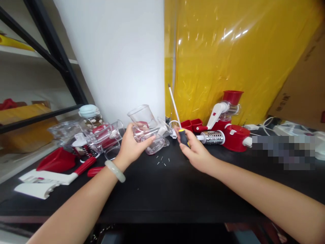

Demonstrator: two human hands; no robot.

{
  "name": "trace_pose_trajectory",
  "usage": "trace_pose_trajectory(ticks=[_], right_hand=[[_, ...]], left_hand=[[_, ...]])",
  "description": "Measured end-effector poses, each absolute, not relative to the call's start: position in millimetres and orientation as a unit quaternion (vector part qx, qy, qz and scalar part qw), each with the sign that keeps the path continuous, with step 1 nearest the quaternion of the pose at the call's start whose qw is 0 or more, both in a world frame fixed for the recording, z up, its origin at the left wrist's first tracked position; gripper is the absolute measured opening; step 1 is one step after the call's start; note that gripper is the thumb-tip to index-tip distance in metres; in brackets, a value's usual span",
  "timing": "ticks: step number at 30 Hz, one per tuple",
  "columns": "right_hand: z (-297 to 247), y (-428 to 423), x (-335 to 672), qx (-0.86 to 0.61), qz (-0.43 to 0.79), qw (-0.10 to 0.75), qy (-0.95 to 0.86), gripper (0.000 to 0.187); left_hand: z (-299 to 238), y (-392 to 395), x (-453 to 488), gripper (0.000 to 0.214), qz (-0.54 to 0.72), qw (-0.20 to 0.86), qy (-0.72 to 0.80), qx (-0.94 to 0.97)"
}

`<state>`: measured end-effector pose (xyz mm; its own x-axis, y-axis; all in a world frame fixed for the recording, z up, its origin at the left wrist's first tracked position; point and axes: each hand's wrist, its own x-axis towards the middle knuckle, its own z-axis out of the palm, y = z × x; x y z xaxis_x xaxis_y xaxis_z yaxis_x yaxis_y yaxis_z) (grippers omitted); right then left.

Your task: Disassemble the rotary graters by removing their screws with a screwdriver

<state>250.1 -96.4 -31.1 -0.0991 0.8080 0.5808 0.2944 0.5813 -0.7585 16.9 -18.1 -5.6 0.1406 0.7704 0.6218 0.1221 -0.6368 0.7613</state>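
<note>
My left hand (130, 146) is closed round a clear plastic housing (146, 130) with a wide hopper mouth, resting on the black table (162, 193). A pale bangle sits on that wrist. My right hand (194, 150) grips the black and yellow handle of a screwdriver (175, 112), its long metal shaft pointing up and to the left. Several small screws (162, 160) lie loose on the table between my two hands.
More clear housings (101, 134) and red parts pile up at the left, with a white and red crank handle (48, 178). An assembled red and white rotary grater (225, 117), a steel drum (213, 137) and white cables (269, 125) stand right. A yellow sheet covers the wall behind.
</note>
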Motion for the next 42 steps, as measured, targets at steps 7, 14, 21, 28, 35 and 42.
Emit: trace_pose_trajectory(ticks=[7,14,21,28,35,42], right_hand=[[-42.9,-91.7,293.8,-0.435,0.215,0.574,-0.659,0.043],[-38.7,-111.4,291.5,-0.509,-0.072,0.388,-0.765,0.033],[-21.9,-115.3,311.4,-0.476,-0.165,0.360,-0.785,0.037],[-13.0,-117.0,328.7,-0.466,-0.226,0.381,-0.766,0.036],[-8.9,-119.3,331.9,-0.454,-0.260,0.356,-0.774,0.036],[-7.1,-121.7,325.6,-0.429,-0.294,0.355,-0.777,0.034]], left_hand=[[7.5,-15.8,15.7,0.040,0.596,0.548,0.292,0.509],[11.3,-13.8,11.7,0.043,0.577,0.665,0.248,0.404],[15.9,-21.7,14.3,0.050,0.547,0.712,0.244,0.365],[12.4,-24.1,11.8,0.057,0.554,0.704,0.207,0.394],[11.5,-23.2,7.9,0.060,0.541,0.717,0.201,0.390],[13.1,-26.3,13.0,0.057,0.565,0.706,0.212,0.371]])
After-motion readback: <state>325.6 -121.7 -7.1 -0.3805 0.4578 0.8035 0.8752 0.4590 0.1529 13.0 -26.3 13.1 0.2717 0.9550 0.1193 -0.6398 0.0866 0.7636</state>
